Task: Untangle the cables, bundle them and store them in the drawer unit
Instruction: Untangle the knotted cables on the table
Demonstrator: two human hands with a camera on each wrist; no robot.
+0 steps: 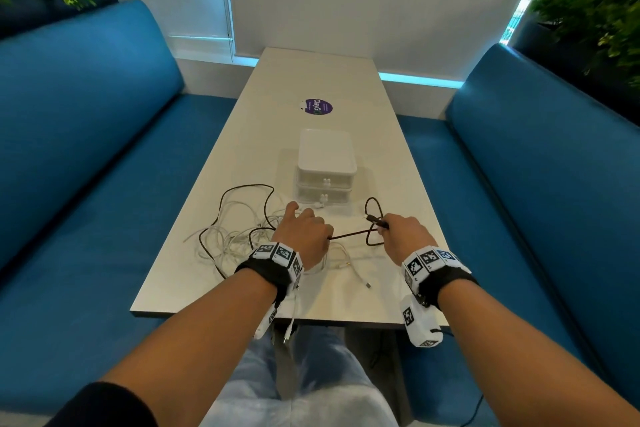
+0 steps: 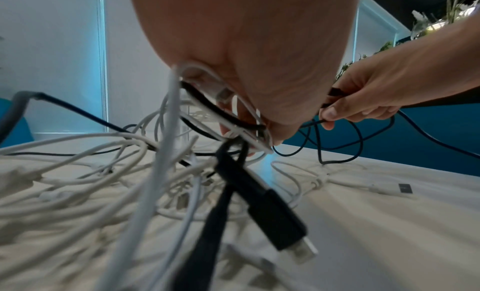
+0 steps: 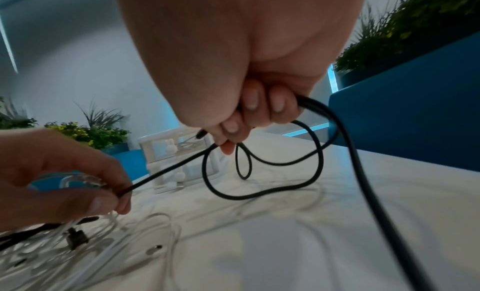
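Observation:
A black braided cable (image 1: 349,235) runs taut between my two hands above the table. My right hand (image 1: 403,230) grips its plug end together with a few small black loops (image 3: 262,168). My left hand (image 1: 306,230) pinches the black cable (image 3: 166,171) and also clutches several white cables (image 2: 233,119). A tangle of white cables (image 1: 235,236) with more black cable (image 1: 242,188) lies on the table left of my left hand. The white two-drawer unit (image 1: 325,166) stands just beyond both hands, drawers closed.
The white table (image 1: 311,80) is long and narrow, with a purple round sticker (image 1: 318,106) beyond the drawer unit. Blue benches (image 1: 86,149) flank it on both sides. A loose white plug (image 1: 367,284) lies near the front edge. Plants stand in the back corners.

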